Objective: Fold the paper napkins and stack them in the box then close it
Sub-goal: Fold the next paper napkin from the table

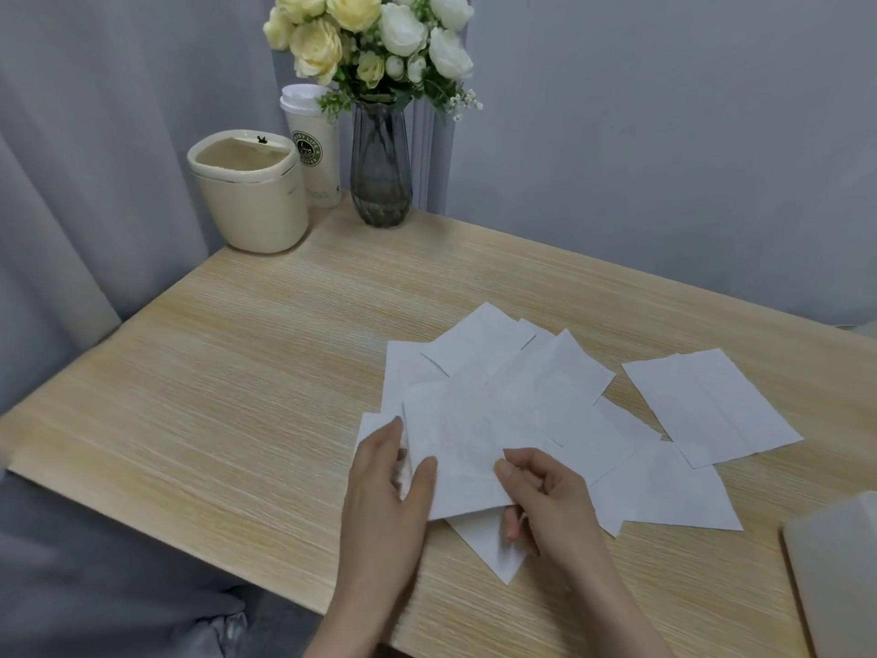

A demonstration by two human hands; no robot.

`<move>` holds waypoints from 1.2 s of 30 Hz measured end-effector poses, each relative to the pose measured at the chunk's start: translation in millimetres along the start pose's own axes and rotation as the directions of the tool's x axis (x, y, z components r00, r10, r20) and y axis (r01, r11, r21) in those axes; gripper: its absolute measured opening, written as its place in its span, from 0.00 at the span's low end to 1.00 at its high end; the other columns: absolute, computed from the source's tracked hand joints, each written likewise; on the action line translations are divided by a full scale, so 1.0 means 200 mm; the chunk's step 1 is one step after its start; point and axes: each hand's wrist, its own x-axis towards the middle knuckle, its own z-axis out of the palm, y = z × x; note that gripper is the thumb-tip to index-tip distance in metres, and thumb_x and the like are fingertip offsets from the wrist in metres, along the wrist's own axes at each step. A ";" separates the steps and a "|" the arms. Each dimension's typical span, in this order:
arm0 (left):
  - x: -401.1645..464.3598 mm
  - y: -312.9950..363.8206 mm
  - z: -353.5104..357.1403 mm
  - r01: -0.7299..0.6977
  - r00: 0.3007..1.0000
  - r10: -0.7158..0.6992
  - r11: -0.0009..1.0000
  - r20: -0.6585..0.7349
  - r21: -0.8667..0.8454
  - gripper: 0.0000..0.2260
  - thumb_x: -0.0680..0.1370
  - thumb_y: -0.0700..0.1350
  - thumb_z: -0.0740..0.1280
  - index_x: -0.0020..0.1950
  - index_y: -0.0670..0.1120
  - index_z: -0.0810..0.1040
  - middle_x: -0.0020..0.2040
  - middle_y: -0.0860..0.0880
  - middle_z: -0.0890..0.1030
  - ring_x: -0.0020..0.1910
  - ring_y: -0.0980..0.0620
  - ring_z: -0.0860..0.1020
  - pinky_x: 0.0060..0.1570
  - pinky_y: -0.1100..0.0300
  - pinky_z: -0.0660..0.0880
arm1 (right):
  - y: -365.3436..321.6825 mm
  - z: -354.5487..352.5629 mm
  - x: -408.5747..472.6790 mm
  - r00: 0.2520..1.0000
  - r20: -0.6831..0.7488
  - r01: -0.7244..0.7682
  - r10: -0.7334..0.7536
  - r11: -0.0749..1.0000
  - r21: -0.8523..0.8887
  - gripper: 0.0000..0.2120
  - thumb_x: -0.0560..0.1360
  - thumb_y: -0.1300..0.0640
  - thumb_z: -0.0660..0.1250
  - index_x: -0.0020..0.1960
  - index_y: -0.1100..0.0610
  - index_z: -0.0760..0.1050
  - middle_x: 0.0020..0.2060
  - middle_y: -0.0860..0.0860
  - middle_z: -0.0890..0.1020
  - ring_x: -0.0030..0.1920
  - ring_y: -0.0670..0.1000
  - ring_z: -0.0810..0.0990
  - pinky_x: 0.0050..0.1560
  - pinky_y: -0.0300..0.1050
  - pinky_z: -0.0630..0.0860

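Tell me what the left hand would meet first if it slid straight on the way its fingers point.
The left hand points away and slightly right, so its fingers would first run further over the overlapping paper napkins; depth is unclear.

Table (237, 372): pale wood-grain top, fine streaks, low sheen. Napkins (522, 396): thin white paper, matt, faintly embossed (pattern too soft to read). Bin (251, 206): cream plastic, smooth, slight gloss. Cup (315, 149): white plastic, printed green logo. Vase (379, 173): smoky ribbed glass, glossy. Curtain (71, 159): grey cloth, matt. Box (840, 577) at right edge: pale, matt; material unclear.
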 end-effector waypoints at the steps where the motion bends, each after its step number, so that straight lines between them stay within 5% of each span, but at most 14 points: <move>1: 0.00 0.00 0.01 0.031 0.999 -0.032 0.998 -0.013 -0.055 0.23 0.78 0.44 0.68 0.73 0.49 0.69 0.61 0.62 0.72 0.54 0.68 0.73 0.50 0.73 0.70 | 0.00 0.00 0.00 1.000 -0.004 0.003 -0.003 1.000 0.012 0.04 0.77 0.60 0.66 0.46 0.57 0.78 0.20 0.56 0.72 0.18 0.46 0.68 0.20 0.34 0.62; 5: 0.03 0.01 0.01 0.216 0.976 -0.199 0.909 0.086 -0.356 0.20 0.78 0.41 0.69 0.69 0.51 0.73 0.55 0.63 0.78 0.46 0.71 0.79 0.41 0.75 0.73 | 0.00 -0.01 -0.01 1.000 -0.002 -0.010 0.010 0.999 0.034 0.04 0.77 0.60 0.66 0.47 0.59 0.78 0.20 0.55 0.72 0.18 0.46 0.68 0.20 0.35 0.62; 8: 0.04 0.01 0.02 0.262 0.960 -0.175 0.834 0.218 -0.485 0.13 0.79 0.37 0.66 0.59 0.51 0.81 0.52 0.52 0.85 0.51 0.57 0.83 0.43 0.66 0.77 | 0.01 -0.01 -0.02 1.000 0.026 -0.009 0.009 1.000 0.008 0.04 0.77 0.60 0.66 0.45 0.58 0.78 0.19 0.56 0.72 0.18 0.47 0.68 0.21 0.33 0.63; 13: 0.05 0.00 0.06 0.265 0.961 -0.208 0.876 0.180 -0.402 0.15 0.79 0.34 0.63 0.56 0.53 0.80 0.48 0.55 0.86 0.48 0.56 0.84 0.45 0.58 0.76 | 0.04 -0.02 -0.02 1.000 -0.014 0.009 -0.011 0.994 -0.113 0.02 0.76 0.58 0.68 0.45 0.53 0.79 0.22 0.50 0.76 0.23 0.46 0.72 0.29 0.33 0.68; 16: 0.06 -0.03 0.05 0.276 0.960 -0.238 0.884 0.146 -0.378 0.16 0.79 0.34 0.63 0.56 0.55 0.79 0.47 0.57 0.86 0.47 0.57 0.84 0.45 0.57 0.76 | 0.06 -0.07 -0.01 0.982 -0.153 0.045 -0.112 0.921 -0.386 0.05 0.73 0.54 0.69 0.47 0.44 0.79 0.36 0.39 0.80 0.34 0.38 0.75 0.38 0.36 0.69; 20: 0.07 -0.05 0.03 0.282 0.959 -0.250 0.872 0.131 -0.401 0.15 0.78 0.33 0.63 0.54 0.53 0.80 0.46 0.55 0.86 0.45 0.56 0.84 0.43 0.57 0.76 | 0.05 -0.14 -0.01 0.979 -0.131 0.045 -0.153 0.799 -0.600 0.10 0.72 0.50 0.69 0.51 0.40 0.73 0.48 0.38 0.74 0.47 0.32 0.73 0.42 0.35 0.68; 28: 0.08 -0.07 0.04 0.285 0.958 -0.247 0.872 0.147 -0.398 0.14 0.78 0.32 0.64 0.53 0.50 0.80 0.45 0.54 0.87 0.43 0.57 0.84 0.36 0.66 0.76 | 0.03 -0.15 0.02 0.997 -0.070 -0.023 -0.026 0.782 -0.623 0.09 0.68 0.48 0.71 0.45 0.43 0.72 0.38 0.45 0.76 0.40 0.43 0.75 0.39 0.40 0.70; 36: 0.08 -0.07 0.04 0.279 0.960 -0.235 0.869 0.154 -0.409 0.14 0.78 0.33 0.63 0.53 0.51 0.80 0.45 0.54 0.87 0.44 0.56 0.84 0.38 0.64 0.75 | 0.03 -0.13 0.02 0.993 -0.062 0.033 -0.097 0.754 -0.656 0.06 0.69 0.47 0.70 0.45 0.42 0.76 0.39 0.42 0.77 0.43 0.41 0.74 0.42 0.40 0.71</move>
